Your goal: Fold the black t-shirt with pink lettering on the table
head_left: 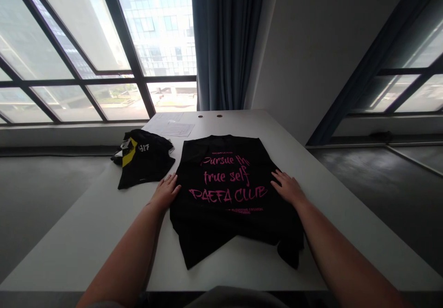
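Note:
A black T-shirt with pink lettering lies spread on the white table, partly folded in at its sides. My left hand rests flat at the shirt's left edge, fingers stretched out. On the shirt's right edge lies my right hand, flat as well, fingers spread. Neither hand grips the cloth.
A second black garment with a yellow patch and white print lies bunched at the table's left edge. Sheets of paper lie at the far end near two cable holes. Large windows and a blue curtain stand behind.

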Demonstrator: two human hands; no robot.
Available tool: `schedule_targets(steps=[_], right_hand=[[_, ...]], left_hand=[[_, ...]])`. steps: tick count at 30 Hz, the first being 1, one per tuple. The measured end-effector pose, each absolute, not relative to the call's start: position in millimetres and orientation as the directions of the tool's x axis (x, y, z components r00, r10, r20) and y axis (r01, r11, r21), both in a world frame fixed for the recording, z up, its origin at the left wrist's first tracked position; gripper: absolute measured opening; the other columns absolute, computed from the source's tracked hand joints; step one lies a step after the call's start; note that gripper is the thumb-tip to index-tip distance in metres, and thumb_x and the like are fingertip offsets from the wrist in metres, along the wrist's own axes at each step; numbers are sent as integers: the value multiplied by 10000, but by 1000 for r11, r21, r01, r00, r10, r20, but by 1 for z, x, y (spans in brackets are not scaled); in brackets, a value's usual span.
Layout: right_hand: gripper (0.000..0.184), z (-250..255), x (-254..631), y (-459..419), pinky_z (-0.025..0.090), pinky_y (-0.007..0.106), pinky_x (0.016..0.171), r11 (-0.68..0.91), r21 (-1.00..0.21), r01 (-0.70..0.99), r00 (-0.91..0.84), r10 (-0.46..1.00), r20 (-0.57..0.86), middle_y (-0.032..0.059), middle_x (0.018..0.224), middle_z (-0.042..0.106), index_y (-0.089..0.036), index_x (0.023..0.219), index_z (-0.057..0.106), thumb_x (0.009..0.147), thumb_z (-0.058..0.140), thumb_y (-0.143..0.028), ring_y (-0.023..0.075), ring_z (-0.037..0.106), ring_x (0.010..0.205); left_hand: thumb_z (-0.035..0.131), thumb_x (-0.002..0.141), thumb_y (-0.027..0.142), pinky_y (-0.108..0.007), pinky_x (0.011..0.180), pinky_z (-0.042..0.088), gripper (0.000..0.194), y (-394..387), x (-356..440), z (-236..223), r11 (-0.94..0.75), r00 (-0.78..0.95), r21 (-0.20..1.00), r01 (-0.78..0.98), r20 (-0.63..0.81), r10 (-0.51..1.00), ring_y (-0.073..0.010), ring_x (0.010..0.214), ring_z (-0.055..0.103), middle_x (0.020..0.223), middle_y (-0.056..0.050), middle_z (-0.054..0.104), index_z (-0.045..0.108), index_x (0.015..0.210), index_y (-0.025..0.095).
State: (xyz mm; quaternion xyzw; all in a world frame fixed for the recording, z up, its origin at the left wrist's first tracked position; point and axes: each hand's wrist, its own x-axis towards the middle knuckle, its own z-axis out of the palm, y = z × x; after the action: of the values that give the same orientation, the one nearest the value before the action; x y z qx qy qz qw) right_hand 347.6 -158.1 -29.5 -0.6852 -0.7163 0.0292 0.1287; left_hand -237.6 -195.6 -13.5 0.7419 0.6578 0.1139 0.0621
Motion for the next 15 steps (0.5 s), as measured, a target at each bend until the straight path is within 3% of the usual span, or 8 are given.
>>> schedule_targets(steps=[6, 15], right_hand=[[563, -25, 347, -163, 310, 626, 1218, 97, -239, 966, -56, 983, 174, 108, 1626, 464, -223, 1495, 586, 1010, 430, -463, 366, 416, 1497], [534, -25, 345, -184, 351, 602, 1208, 159, -259, 953, -107, 973, 204, 106, 1588, 515, -224, 1460, 626, 984, 474, -411, 378, 471, 1455]], left_hand=[[458, 1019, 446, -513, 1255, 324, 553, -213, -224, -18, -227, 159, 277, 933, 247, 956, -317, 1522, 397, 1607, -108, 496, 564, 1502, 200], [444, 1038, 450, -543, 1267, 300, 502, -244, -210, -12, -215, 137, 372, 903, 223, 965, -314, 1535, 374, 1602, -79, 506, 608, 1461, 234]])
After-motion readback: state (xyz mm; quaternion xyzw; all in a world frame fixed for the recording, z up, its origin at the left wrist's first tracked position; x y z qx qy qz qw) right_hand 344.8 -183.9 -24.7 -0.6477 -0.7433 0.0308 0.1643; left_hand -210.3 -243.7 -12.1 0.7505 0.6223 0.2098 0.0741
